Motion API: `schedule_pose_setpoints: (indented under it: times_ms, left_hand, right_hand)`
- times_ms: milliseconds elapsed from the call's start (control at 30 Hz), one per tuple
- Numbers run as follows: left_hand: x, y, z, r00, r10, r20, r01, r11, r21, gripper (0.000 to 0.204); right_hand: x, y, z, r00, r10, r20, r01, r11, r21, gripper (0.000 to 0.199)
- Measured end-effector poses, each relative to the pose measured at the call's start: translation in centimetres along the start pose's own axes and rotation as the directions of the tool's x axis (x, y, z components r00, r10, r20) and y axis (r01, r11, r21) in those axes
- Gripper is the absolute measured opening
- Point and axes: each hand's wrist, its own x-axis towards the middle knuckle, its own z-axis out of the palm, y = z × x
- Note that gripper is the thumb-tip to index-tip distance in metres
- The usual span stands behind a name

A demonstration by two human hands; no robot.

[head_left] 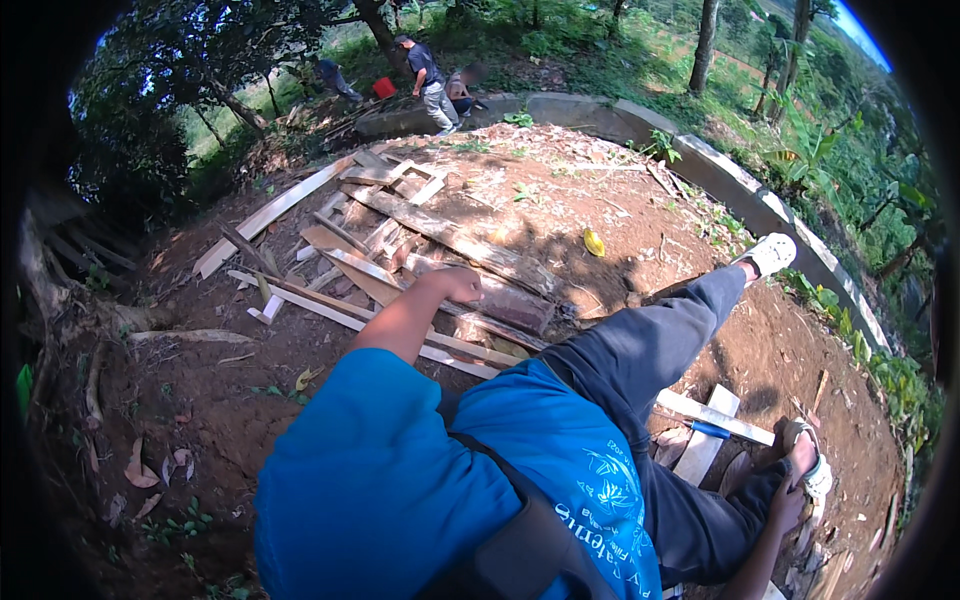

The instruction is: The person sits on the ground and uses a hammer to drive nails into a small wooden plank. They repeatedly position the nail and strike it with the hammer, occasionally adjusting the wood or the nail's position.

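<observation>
No packages or signs lie on the ground; the only print is pale lettering and a leaf-like emblem on the blue shirt, low in the view, too bent by the lens to make out; a red bucket stands far off by the trees, a yellow scrap lies on the red dirt right of the boards, and a green edge shows at the far left rim, cut off.

The left hand reaches forward onto the board pile, resting on a weathered, reddish-brown plank; the fingers curl down over its top, though how tightly they close on the wood cannot be told from behind the knuckles; the planks are rough, grey and tan, laid crossing one another on the dirt, with long pale battens running out to the left.

The right hand sits low at the right, near a sandalled foot; whether its fingers touch or hold anything cannot be told, since the knee and dark trousers cover part of it; just beside it two pale boards cross, with a blue handle lying on them, its working end hidden.

The other leg stretches out to a white shoe near the curved concrete kerb; people stand far back, small and blurred.
</observation>
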Motion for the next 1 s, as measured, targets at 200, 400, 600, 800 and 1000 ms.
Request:
schedule_pose_setpoints:
  times_ms: [200,400,600,800,1000]
  left_hand:
    - [0.2,-1.6,0.8,0.999,-0.029,0.037,0.028,0.999,0.022,0.037]
    - [-0.2,-1.4,-1.8,0.994,-0.101,0.039,0.101,0.995,0.007,0.038]
    - [-1.9,-2.4,-3.4,0.898,-0.353,-0.262,0.175,0.834,-0.523,0.072]
    - [-3.1,-7.3,0.0,0.931,-0.291,-0.221,0.212,0.923,-0.321,0.051]
    - [-2.0,-5.1,5.9,0.987,-0.149,-0.055,0.14,0.98,-0.141,0.032]
  right_hand:
    - [1.3,1.1,1.2,1.0,0.018,0.018,-0.018,0.999,0.04,0.092]
    - [2.2,2.1,1.4,0.996,0.027,0.08,-0.029,0.999,0.032,0.094]
    - [0.9,1.8,0.6,0.995,0.092,0.027,-0.093,0.995,0.034,0.09]
    - [1.7,1.6,1.5,0.998,0.013,0.066,-0.016,0.999,0.041,0.089]
    - [1.3,1.1,0.9,0.994,0.016,0.106,-0.015,1.0,-0.01,0.09]
